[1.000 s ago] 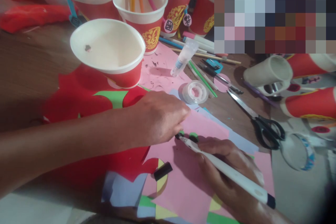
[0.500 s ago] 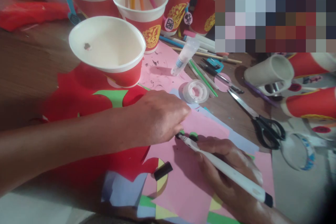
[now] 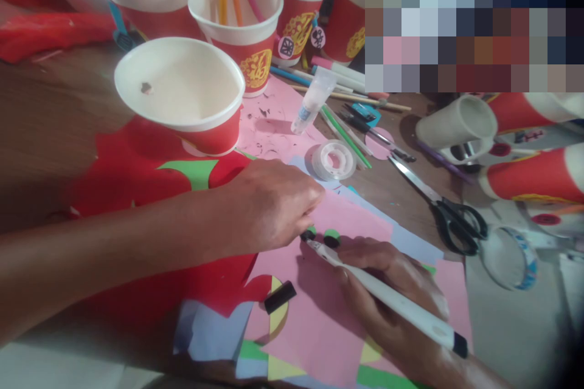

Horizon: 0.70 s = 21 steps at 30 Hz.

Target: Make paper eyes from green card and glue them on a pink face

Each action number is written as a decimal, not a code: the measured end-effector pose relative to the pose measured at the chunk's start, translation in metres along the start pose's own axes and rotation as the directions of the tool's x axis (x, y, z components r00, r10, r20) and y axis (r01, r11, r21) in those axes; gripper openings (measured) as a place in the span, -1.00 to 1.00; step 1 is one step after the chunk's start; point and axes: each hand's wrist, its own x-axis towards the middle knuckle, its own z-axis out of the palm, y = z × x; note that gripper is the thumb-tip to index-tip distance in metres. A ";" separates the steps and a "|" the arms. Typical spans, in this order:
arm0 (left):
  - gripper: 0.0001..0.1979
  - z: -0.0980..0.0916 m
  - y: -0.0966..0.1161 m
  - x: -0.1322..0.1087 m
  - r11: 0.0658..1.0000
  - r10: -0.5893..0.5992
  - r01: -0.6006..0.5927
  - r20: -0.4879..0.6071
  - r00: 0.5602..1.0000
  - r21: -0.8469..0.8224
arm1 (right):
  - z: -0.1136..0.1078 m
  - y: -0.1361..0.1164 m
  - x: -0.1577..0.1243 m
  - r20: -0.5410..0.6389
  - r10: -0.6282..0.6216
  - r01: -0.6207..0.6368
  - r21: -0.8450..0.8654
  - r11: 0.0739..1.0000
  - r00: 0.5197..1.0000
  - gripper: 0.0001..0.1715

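right hand (image 3: 404, 273) grips a marker (image 3: 396, 299); left hand (image 3: 276, 206) curls, grasp unclear; scissors (image 3: 440, 206) lie past the blue paper's (image 3: 410, 238) far edge.

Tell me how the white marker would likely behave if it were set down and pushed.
The white marker is probably stiff, since its long barrel looks straight. Its rounded body, with no clip visible, may roll when nudged. It is likely fairly light too, being slender and held between the thumb and fingers of the right hand.
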 end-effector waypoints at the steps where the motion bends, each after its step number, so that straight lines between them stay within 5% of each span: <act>1: -0.80 -0.001 0.001 0.000 1.000 -0.002 0.002 0.005 1.000 0.004 | -0.001 0.000 0.000 0.013 -0.013 0.013 0.014 1.000 1.000 -0.88; 21: -0.85 -0.011 0.006 0.003 0.997 -0.072 0.074 0.128 0.989 -0.010 | 0.004 0.000 0.003 -0.052 -0.097 0.100 0.064 0.993 0.994 -0.85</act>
